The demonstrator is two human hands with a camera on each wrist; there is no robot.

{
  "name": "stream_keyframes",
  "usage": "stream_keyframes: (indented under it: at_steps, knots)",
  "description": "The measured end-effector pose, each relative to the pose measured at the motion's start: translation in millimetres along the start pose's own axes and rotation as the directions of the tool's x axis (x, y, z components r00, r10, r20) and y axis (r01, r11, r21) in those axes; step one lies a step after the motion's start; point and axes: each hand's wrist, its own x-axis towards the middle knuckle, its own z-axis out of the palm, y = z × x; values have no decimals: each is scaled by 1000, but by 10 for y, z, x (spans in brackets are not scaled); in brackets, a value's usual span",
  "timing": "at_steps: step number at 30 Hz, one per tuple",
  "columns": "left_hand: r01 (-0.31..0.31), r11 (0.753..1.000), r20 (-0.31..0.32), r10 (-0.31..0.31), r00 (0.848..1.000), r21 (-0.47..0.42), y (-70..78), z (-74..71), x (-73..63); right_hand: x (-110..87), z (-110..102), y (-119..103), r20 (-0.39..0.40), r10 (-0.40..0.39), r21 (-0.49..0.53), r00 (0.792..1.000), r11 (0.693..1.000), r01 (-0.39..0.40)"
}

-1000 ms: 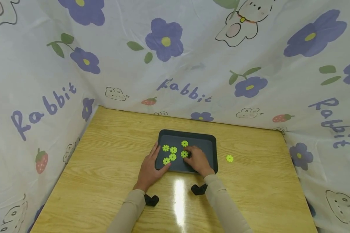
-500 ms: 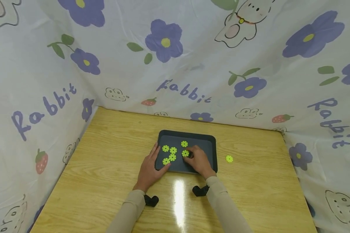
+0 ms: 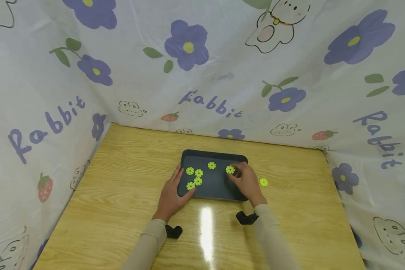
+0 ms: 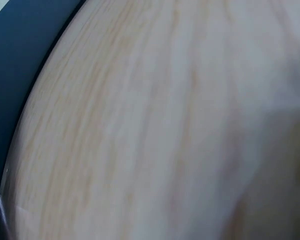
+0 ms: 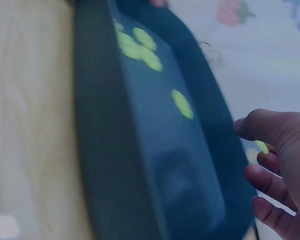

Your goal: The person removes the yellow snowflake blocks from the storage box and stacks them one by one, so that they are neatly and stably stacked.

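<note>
Left hand [image 3: 170,197]: spread wide, touches tray [image 3: 216,189], 8 o'clock
Right hand [image 3: 249,184]: pinches disc [image 3: 230,170] over tray, 2 o'clock
Tray discs [image 3: 198,173]: four, 9 o'clock; one, 12 o'clock
Loose disc [image 3: 263,182]: on table [image 3: 297,225], 3 o'clock off tray

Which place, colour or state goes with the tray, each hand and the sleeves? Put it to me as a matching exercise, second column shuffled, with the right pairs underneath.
Column one
1. Tray
2. Left hand
3. Sleeves
4. Right hand

Column two
A. Pinching a yellow-green disc
B. Beige
C. Dark blue-grey
D. Touching the tray's left end

Right pairs: 1-C, 2-D, 3-B, 4-A
</note>
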Motion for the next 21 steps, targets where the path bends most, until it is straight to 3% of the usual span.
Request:
stream_keyframes:
  at_steps: [3,7,14,21]
  knots:
    - [-4,1000,1,4,1000,1,-12,5,4,-29,-168,100,-47,22,24,999,999,-21]
    - [-10,1000,1,10,1000,5,-17,-1,10,-95,-373,311,-92,110,40,990,993,-107]
    - [-6,1000,1,6,1000,-1,2,-41,32,-229,-634,677,-148,282,85,948,959,-272]
    - [-6,1000,7,6,1000,6,-32,6,16,-431,-687,852,-87,399,111,913,915,-389]
